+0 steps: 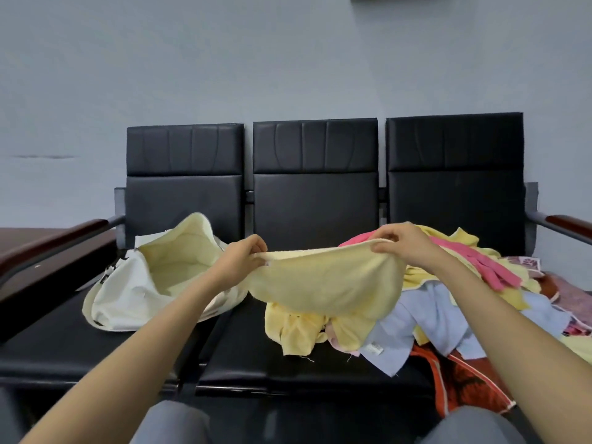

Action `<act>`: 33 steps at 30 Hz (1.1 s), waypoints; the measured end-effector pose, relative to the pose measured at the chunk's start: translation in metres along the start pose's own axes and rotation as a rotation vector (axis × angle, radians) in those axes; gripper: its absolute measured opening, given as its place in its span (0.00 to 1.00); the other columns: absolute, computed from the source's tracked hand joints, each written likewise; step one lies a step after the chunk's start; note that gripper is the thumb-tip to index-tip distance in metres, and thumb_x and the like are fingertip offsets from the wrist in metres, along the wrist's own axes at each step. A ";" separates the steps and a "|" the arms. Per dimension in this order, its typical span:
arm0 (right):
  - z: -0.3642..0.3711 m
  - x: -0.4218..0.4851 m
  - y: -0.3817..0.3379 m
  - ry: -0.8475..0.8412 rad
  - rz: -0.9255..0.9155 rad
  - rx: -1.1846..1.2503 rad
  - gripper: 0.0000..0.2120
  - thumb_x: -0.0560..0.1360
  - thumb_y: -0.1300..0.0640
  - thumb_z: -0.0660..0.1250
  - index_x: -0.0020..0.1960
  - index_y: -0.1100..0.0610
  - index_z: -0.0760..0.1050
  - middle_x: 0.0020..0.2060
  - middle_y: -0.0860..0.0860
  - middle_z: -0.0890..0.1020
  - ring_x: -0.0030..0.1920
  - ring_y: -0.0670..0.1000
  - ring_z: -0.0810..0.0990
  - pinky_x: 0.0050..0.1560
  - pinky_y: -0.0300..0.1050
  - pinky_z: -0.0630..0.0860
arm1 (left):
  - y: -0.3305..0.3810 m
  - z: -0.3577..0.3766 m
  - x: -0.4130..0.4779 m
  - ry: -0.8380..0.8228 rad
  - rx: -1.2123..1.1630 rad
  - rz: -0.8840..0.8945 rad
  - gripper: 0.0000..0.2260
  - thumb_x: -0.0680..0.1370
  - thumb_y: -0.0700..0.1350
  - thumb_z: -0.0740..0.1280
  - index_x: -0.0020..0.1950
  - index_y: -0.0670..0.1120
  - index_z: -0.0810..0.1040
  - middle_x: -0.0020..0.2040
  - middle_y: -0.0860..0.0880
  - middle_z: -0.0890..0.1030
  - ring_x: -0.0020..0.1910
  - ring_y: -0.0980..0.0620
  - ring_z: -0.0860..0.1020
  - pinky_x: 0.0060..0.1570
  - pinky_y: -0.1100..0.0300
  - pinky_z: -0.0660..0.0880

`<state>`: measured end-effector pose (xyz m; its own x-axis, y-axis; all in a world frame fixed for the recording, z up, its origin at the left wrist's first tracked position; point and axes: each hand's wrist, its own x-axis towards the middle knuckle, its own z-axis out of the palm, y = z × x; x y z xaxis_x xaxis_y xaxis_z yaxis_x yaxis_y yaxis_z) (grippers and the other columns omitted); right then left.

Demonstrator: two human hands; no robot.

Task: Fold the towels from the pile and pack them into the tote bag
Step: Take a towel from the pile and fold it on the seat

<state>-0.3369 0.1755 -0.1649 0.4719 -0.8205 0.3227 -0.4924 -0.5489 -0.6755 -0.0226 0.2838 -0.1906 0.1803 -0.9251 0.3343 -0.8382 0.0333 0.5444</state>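
Holding a yellow towel (326,280) up by its top edge over the middle seat of the bench (314,203), pinched at one end by the left hand (248,254) and at the other by the right hand (400,243), with fingers curled round the hem on both sides. Sagging in the middle and resting below on the pile (426,318). Judged to be spreading out before a first fold. To do it well: draw the hands apart until the edge runs taut, lift clear of the pile so the bottom hangs free, bring corner to corner, then lay flat on bare seat and smooth before halving again. Worth folding small enough for the tote (128,293), lying on its side on the left seat, just beside the left hand, mouth open toward the camera; pale yellow inside, lining or towel, cannot tell. In the way: loose yellow pieces of the pile under the towel, likely to catch and lift with it. Also a pink glove (493,267) atop the pile. Little free seat between tote and pile.
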 end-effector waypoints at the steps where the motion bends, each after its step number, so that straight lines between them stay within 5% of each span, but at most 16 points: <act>1: -0.001 0.001 -0.001 0.054 -0.006 -0.003 0.04 0.74 0.60 0.71 0.46 0.52 0.82 0.41 0.45 0.82 0.43 0.43 0.78 0.41 0.35 0.72 | -0.001 -0.001 -0.001 -0.011 0.050 0.007 0.04 0.76 0.39 0.66 0.49 0.47 0.73 0.41 0.55 0.76 0.38 0.58 0.73 0.34 0.67 0.67; 6: 0.000 0.004 0.006 0.158 -0.011 -0.092 0.02 0.75 0.56 0.69 0.44 0.54 0.80 0.38 0.46 0.80 0.39 0.44 0.75 0.39 0.39 0.70 | -0.011 -0.010 0.000 0.014 0.109 0.040 0.07 0.72 0.35 0.65 0.44 0.48 0.76 0.40 0.53 0.78 0.41 0.53 0.76 0.38 0.64 0.70; 9: 0.004 0.008 0.016 0.115 -0.018 -0.202 0.07 0.75 0.53 0.70 0.39 0.54 0.77 0.36 0.52 0.79 0.38 0.51 0.76 0.38 0.45 0.69 | -0.015 -0.013 0.005 0.114 -0.144 -0.015 0.05 0.75 0.36 0.68 0.46 0.45 0.80 0.42 0.51 0.81 0.42 0.55 0.77 0.42 0.65 0.72; 14: -0.004 0.017 0.022 -0.133 0.046 -0.292 0.10 0.74 0.58 0.69 0.35 0.49 0.75 0.32 0.45 0.75 0.34 0.45 0.71 0.34 0.37 0.64 | -0.029 -0.022 0.020 0.211 -0.622 -0.194 0.08 0.74 0.37 0.72 0.53 0.40 0.79 0.43 0.46 0.80 0.41 0.52 0.77 0.40 0.65 0.74; 17: -0.004 0.038 0.034 0.007 0.077 -0.311 0.13 0.75 0.55 0.67 0.33 0.53 0.73 0.31 0.49 0.74 0.34 0.50 0.73 0.33 0.43 0.66 | -0.041 -0.021 0.032 0.221 -0.532 -0.209 0.08 0.73 0.38 0.73 0.51 0.38 0.81 0.44 0.45 0.81 0.41 0.51 0.79 0.41 0.65 0.75; 21: 0.000 0.059 0.046 0.199 0.182 -0.382 0.07 0.76 0.51 0.65 0.45 0.53 0.79 0.39 0.51 0.81 0.40 0.54 0.79 0.41 0.51 0.76 | -0.048 -0.011 0.049 0.262 -0.289 -0.166 0.05 0.74 0.39 0.72 0.45 0.37 0.81 0.42 0.49 0.79 0.41 0.50 0.77 0.41 0.63 0.72; 26: 0.010 0.069 0.057 0.169 0.265 0.157 0.02 0.76 0.65 0.68 0.48 0.63 0.78 0.41 0.62 0.83 0.38 0.56 0.84 0.42 0.48 0.83 | -0.057 0.002 0.063 0.374 -0.273 -0.218 0.05 0.76 0.44 0.71 0.45 0.42 0.80 0.40 0.49 0.79 0.33 0.58 0.74 0.34 0.68 0.69; 29: 0.009 0.066 0.059 0.101 0.280 0.244 0.04 0.75 0.63 0.70 0.48 0.63 0.78 0.41 0.61 0.83 0.40 0.55 0.85 0.41 0.43 0.83 | -0.059 0.005 0.067 0.288 -0.428 -0.253 0.07 0.76 0.43 0.70 0.47 0.38 0.79 0.39 0.44 0.79 0.23 0.58 0.75 0.26 0.68 0.72; 33: 0.001 0.070 0.058 0.023 0.302 0.392 0.06 0.75 0.58 0.70 0.49 0.60 0.79 0.41 0.58 0.84 0.42 0.53 0.85 0.40 0.40 0.82 | -0.065 -0.002 0.075 0.130 -0.633 -0.303 0.08 0.74 0.42 0.73 0.47 0.39 0.80 0.39 0.44 0.81 0.31 0.54 0.82 0.33 0.65 0.80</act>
<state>-0.3319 0.0860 -0.1821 0.3316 -0.9395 0.0856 -0.2903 -0.1879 -0.9383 0.0470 0.2129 -0.1994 0.4505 -0.8773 0.1653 -0.2890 0.0319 0.9568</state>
